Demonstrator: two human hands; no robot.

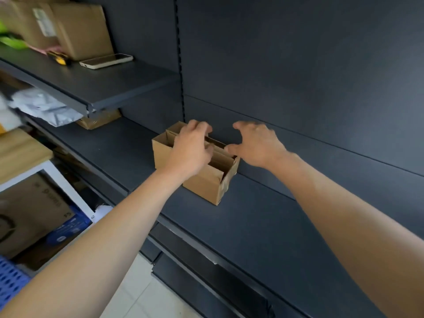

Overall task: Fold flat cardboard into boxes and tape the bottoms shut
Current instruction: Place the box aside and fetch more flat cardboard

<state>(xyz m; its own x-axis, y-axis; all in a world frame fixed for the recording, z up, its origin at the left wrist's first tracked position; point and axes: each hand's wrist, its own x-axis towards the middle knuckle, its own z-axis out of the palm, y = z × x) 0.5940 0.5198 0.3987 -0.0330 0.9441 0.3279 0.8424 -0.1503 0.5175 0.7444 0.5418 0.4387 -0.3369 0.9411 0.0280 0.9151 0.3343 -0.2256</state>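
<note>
A few small brown cardboard boxes stand open-topped in a row on the dark shelf (252, 226), against its back panel. The nearest box (204, 187) is the largest in view; a second box (160, 152) stands to its left. My left hand (190, 150) reaches over them from above, its fingers and thumb curled round an upper edge of the nearest box. My right hand (257, 145) hovers at that box's far right corner with fingers spread and curved, the thumb tip just at the rim, holding nothing.
An upper shelf (110, 88) at left carries a phone (106, 61), a yellow cutter (60, 59) and a larger cardboard box (78, 28). Plastic bags (46, 106) and stacked cartons (34, 214) fill the left side. A blue crate (11, 278) sits at the lower left.
</note>
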